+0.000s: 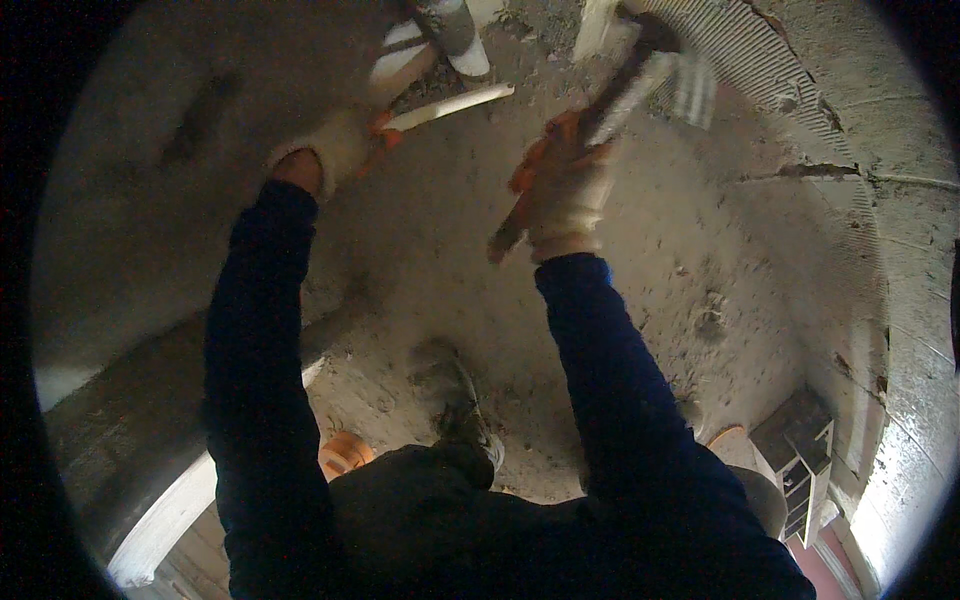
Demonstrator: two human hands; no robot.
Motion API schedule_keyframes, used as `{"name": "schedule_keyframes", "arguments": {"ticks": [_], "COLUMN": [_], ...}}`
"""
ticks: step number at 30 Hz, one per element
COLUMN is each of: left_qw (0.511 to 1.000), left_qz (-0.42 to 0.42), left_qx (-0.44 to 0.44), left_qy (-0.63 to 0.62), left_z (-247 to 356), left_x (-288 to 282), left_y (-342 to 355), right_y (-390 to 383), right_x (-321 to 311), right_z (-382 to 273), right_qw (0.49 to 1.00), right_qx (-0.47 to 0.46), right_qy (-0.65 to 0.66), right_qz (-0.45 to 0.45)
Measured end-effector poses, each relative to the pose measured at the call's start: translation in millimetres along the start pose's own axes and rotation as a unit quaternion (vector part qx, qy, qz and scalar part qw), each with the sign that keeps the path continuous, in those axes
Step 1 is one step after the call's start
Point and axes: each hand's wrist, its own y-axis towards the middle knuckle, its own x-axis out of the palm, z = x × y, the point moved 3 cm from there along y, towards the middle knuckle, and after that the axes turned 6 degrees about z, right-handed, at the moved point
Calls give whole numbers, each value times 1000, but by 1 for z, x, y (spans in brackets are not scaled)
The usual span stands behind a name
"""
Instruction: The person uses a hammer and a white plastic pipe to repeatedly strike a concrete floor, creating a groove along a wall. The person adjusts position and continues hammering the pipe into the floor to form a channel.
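Observation:
My right hand (570, 190), in a pale work glove with orange on the fingers, is closed around the handle of a hammer (625, 95). The handle's butt end sticks out below the fist. Motion smears the hammer's dark head, which is raised toward the ribbed patch of wall at the upper right. On the left, my left hand (345, 145) wears a matching glove and is closed on a narrow, pale bar (455, 105). The bar points right, its far end short of the hammer. Blur and shade hide most of the left fingers.
A grey pipe (455, 35) stands at the far edge of the dusty floor (430, 260). The ribbed, cracked wall (740, 45) curves along the right. An orange round object (345, 453) lies near my legs at left; a dark slotted box (800, 440) sits at lower right.

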Motion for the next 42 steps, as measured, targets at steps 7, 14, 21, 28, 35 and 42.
{"name": "schedule_keyframes", "arguments": {"ticks": [7, 14, 21, 28, 35, 42], "left_qw": [992, 997, 998, 996, 998, 549], "left_qz": [45, -48, -46, -54, -2, -63], "left_qx": [117, 48, 42, 29, 58, -193], "left_qy": [22, 36, 29, 67, 14, -810], "left_z": [1, 22, 28, 48, 33, -38], "left_x": [-5, -28, -31, -48, -20, 203], "left_y": [2, 1, 10, 7, 15, -104], "right_y": [11, 8, 13, 9, 5, -6], "right_x": [-26, -12, -33, -14, -67, -95], "right_z": [-5, -11, 0, 5, 18, 3], "right_qw": [967, 990, 979, 989, 923, 889], "right_qx": [65, -101, 124, 39, 223, 197], "right_qy": [-239, -94, -162, -140, -303, -409], "right_qz": [-54, 20, -21, 30, -84, -66]}}
